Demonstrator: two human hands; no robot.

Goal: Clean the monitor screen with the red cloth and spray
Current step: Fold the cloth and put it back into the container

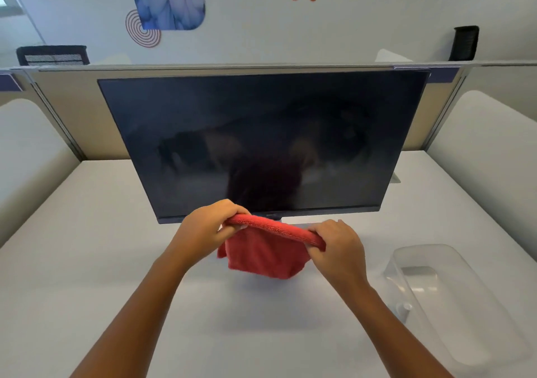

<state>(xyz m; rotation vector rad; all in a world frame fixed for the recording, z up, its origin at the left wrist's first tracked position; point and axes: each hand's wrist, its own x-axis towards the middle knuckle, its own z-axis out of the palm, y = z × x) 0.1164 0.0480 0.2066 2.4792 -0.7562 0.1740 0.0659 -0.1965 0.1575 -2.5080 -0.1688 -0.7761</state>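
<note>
While the red cloth (266, 249) hangs folded at 6 o'clock of the monitor screen (255, 145), clear of the glass, we pinch its top edge with the left hand (207, 226) and right hand (338, 247). No spray bottle is visible; a clear plastic tray (453, 299) sits on the bench (87, 261) at 4 o'clock. Judged from this, wiping remains undone.

Left hand (207, 226) and right hand (338, 245) pinch the red cloth (266, 254) stretched between them above the bench (87, 261), before the dark monitor (261, 139)
</note>
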